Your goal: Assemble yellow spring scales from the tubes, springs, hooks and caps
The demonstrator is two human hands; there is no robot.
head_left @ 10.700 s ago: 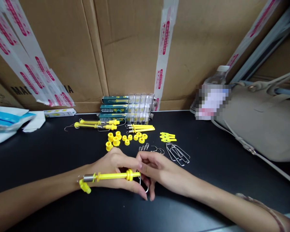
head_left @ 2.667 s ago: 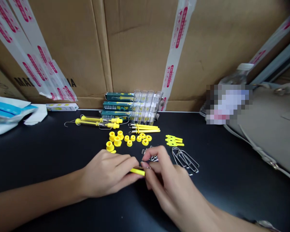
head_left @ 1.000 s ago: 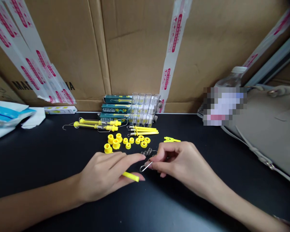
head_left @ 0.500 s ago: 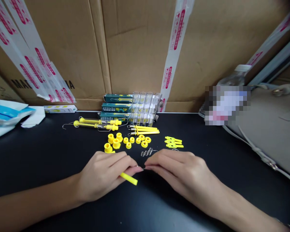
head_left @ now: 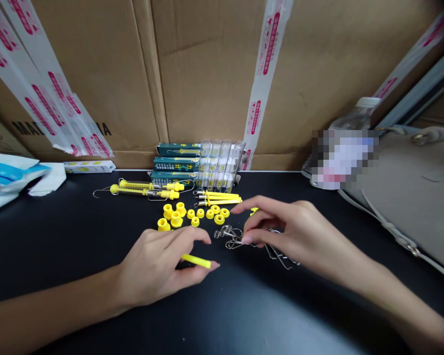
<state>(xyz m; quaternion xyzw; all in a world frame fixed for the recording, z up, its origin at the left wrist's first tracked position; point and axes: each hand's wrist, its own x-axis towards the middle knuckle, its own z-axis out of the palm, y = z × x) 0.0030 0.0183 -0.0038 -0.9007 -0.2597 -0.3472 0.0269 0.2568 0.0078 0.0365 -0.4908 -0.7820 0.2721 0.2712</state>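
My left hand [head_left: 144, 271] holds a yellow rod [head_left: 197, 261]; beside the springs [head_left: 225, 230], my right hand [head_left: 299, 231] reaches wire hooks [head_left: 234, 242], grip unclear; that calls for precision.

Single view: head-worn cam, looks fwd & steeply down from wearer's side over flat black tabletop [head_left: 151, 330]. Close on bare left hand [head_left: 151, 268] & bare right hand [head_left: 299, 236], approx. mid-frame; forearms enter from lower L & R. Tall brown cardboard sheets [head_left: 207, 74] fill upper bg, farther off.

A beige handbag [head_left: 403, 182] beside a capped plastic bottle [head_left: 355, 120], taped cardboard [head_left: 210, 79] behind
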